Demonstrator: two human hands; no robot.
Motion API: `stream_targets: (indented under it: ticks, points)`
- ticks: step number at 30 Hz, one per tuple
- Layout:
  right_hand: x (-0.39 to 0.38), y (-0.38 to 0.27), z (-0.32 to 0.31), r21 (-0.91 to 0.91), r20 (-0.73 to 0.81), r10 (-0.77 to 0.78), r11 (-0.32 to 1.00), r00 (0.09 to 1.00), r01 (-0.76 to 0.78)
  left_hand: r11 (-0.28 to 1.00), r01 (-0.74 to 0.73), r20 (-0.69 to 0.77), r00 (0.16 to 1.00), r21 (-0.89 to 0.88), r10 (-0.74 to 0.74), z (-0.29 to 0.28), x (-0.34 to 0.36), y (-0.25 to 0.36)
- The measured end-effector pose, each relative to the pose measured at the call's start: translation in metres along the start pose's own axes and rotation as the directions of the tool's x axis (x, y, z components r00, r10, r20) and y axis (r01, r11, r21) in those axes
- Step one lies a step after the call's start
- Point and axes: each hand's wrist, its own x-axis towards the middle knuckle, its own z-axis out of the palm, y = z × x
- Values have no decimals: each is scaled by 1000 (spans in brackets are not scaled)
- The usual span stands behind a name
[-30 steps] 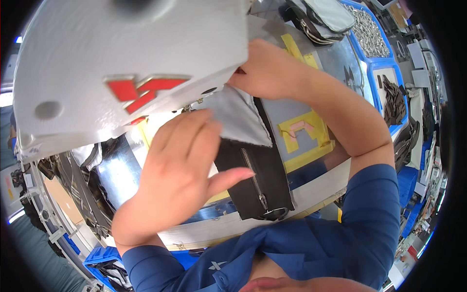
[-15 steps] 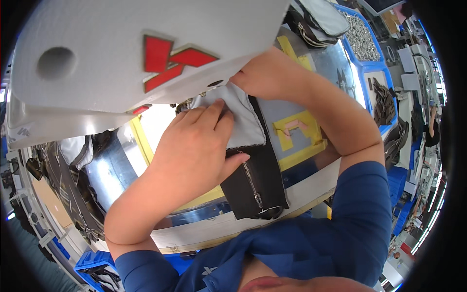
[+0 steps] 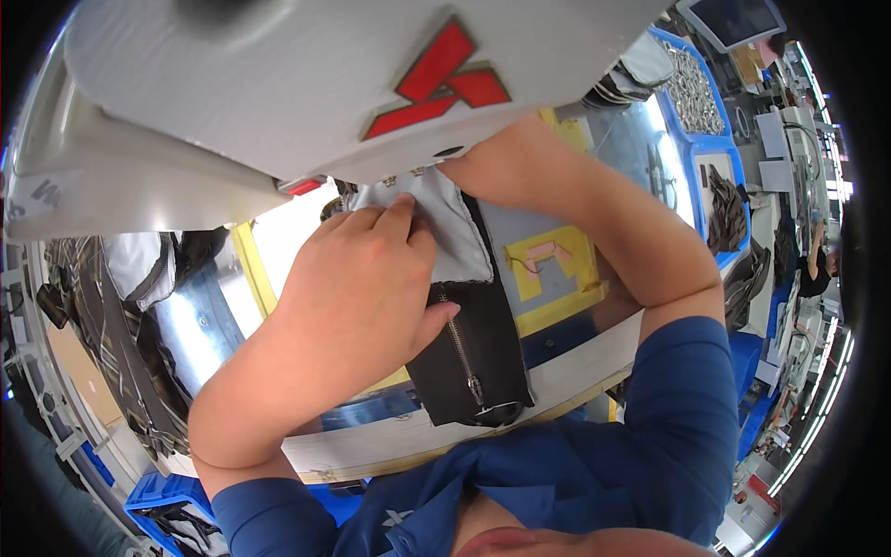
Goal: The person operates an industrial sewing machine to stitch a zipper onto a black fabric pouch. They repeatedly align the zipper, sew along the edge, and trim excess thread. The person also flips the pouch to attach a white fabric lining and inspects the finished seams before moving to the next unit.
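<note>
A piece of black fabric [image 3: 494, 336] with a metal zipper [image 3: 461, 357] lies on the table, its near end hanging close to the front edge. Over its far part rests a light grey fabric panel [image 3: 461, 251] with a rough cut edge. My left hand [image 3: 364, 278] presses flat on the grey panel, fingers slightly spread and thumb out beside the zipper. At the panel's far right side is my right hand [image 3: 506, 162]; its fingers are hidden behind the white sewing machine head [image 3: 306, 102], so their grip does not show.
The machine head covers the far left. Yellow tape [image 3: 557, 311] marks the table right of the fabric. Blue trays [image 3: 716, 139] with metal parts and dark strips stand at the right. Striped dark fabric [image 3: 116, 343] piles up at left; a blue crate [image 3: 167, 492] sits below.
My view has shifted, so the machine head appears farther right and covers more. Both hands stay on the fabric in nearly the same places.
</note>
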Motion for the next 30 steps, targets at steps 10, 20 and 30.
stream_targets:
  ticks: [10,20,30]
  points:
    - [-2,1,-7,-7,69,92,996,993,-92,999,-10,-5,1000,32,11,-1,0,1]
    - [3,-3,-5,82,73,186,978,980,-192,1000,13,4,1000,5,-13,-2,-3,1]
    - [2,0,-1,68,67,141,987,988,-145,1000,15,58,998,26,-17,-5,-2,3]
